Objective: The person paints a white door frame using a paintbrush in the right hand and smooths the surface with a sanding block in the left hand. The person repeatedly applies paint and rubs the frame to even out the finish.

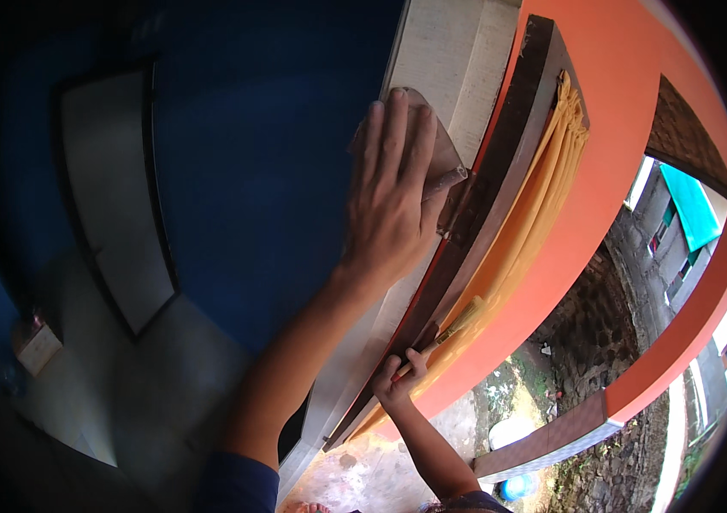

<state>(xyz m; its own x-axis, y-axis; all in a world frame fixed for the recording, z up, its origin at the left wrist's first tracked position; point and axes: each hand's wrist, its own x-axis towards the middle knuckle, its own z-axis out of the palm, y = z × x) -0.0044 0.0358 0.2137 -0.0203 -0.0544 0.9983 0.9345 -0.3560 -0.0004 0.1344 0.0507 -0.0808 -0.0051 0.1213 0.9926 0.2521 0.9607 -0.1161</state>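
Note:
My left hand (pixel 391 184) lies with its fingers stretched over a brownish sheet of sandpaper (pixel 434 126), holding it against the pale door frame (pixel 442 51). One edge of the sheet curls up beside the palm; the thumb is mostly hidden. Lower down and to the right, my right hand (pixel 399 379) is closed around the handle of a paintbrush (pixel 463 321). The brush's pale bristles point up and to the right, in front of the yellow curtain (pixel 543 184). Beside the frame runs a dark brown wooden panel edge (pixel 500 154), close to both hands.
To the left is a dim room with a blue wall (pixel 235 154) and a pale door (pixel 111 171). An orange wall (pixel 611 171) curves along the right. Outdoors beyond it are a low tiled ledge (pixel 552 440), a stone wall (pixel 590 325) and a blue round object (pixel 516 487).

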